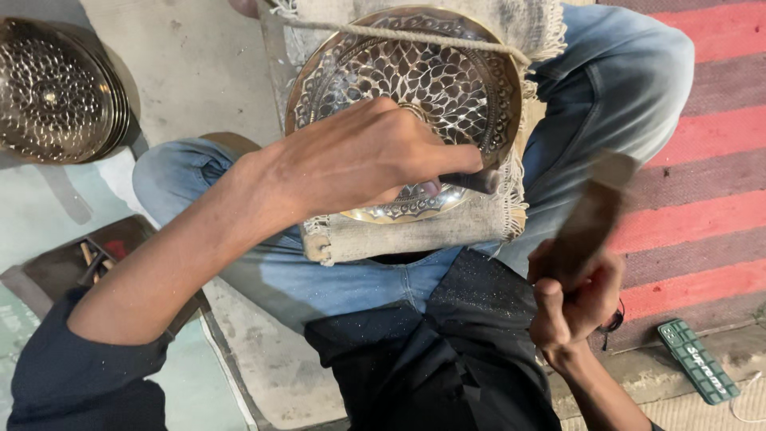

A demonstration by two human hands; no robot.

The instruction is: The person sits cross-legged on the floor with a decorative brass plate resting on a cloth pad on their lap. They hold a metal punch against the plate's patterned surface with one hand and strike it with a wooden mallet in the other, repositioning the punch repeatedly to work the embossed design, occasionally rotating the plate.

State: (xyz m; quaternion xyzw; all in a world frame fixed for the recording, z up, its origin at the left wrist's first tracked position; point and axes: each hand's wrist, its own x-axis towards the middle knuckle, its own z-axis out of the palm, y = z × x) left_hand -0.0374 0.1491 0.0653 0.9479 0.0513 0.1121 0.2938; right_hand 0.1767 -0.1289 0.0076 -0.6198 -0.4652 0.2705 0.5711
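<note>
Risk, as I judge it: the blurred mallet (590,215), gripped in the closed right hand (574,299), could miss the chisel (472,181) and strike the left hand (375,156), whose grip pinches the tool against the plate. The engraved brass plate (447,80), with pierced leaf patterning, rests on fringed cloth (415,235) on the lap, under a rope (399,33).

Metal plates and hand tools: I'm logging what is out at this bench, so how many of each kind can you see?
Pierced plate on the lap: 1
Plate stack on the floor: 1 stack; how many plates it holds cannot be told
Chisel in the left hand, its tip showing: 1
Blurred mallet in the right hand: 1
Total: 4
</note>
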